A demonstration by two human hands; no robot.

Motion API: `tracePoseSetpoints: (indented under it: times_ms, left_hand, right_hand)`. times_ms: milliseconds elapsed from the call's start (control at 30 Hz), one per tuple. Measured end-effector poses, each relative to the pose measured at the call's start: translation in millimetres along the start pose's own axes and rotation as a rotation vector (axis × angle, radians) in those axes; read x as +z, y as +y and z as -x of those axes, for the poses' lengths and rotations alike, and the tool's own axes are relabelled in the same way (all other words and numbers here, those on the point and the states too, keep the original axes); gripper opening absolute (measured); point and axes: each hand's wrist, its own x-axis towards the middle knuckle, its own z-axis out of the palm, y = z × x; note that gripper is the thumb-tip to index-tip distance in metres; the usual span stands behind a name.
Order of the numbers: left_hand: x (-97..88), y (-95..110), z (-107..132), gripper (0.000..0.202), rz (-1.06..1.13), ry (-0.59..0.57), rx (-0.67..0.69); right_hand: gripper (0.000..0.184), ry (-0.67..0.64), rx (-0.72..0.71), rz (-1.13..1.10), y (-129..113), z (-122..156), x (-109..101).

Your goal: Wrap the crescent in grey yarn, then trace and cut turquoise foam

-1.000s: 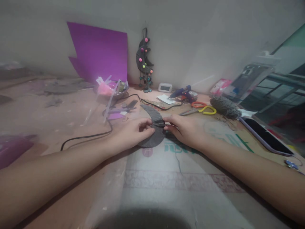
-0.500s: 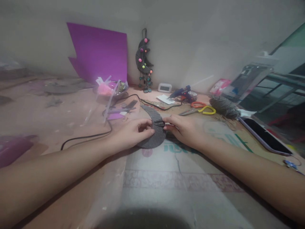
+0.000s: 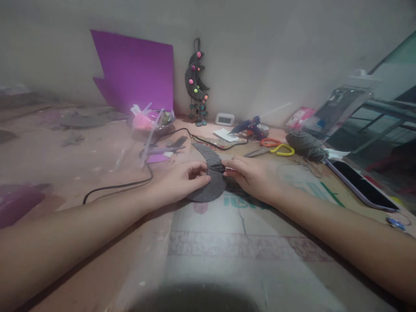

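A dark grey crescent (image 3: 214, 187), its surface covered in strands like wound yarn, lies flat on the printed cardboard (image 3: 208, 247). My left hand (image 3: 180, 182) grips its left edge, thumb resting on top and fingers curled. On the opposite side, my right hand (image 3: 251, 177) pinches the crescent's right edge between thumb and fingertips. A ridge of strands crosses the crescent between the two hands. Whether a loose strand is in the right fingertips is too small to tell.
Behind stand a hot glue gun (image 3: 245, 125), yellow-and-orange-handled scissors (image 3: 282, 150), a grey yarn ball (image 3: 305, 145) and a small white clock (image 3: 225, 119). A phone (image 3: 362, 184) lies right. A decorated moon hanging (image 3: 195, 82) and purple sheet (image 3: 139, 73) are against the wall. A black cord (image 3: 120, 186) runs left.
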Motion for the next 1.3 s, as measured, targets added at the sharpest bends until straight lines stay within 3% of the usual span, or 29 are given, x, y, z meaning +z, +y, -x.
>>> tracePoseSetpoints:
  times_ms: [200,400,867,1300]
  left_hand:
    - [1.1,0.4,0.3,0.024,0.046,-0.030,-0.006]
    - [2.3,-2.0,0.0,0.026,0.119,-0.012,-0.049]
    - [1.6,1.6,-0.5,0.025,-0.022,-0.007,0.038]
    - [-0.2,12.0,4.0,0.029,-0.194,-0.036,0.134]
  right_hand:
    - [0.028,-0.009,0.046,-0.071,0.9,1.8,-0.6]
    - [0.029,0.091,0.095,-0.133,-1.0,0.6,-4.9]
    - [0.018,0.124,0.072,-0.100,0.9,-0.9,3.5]
    - [0.019,0.170,0.012,-0.076,-0.5,-2.4,2.9]
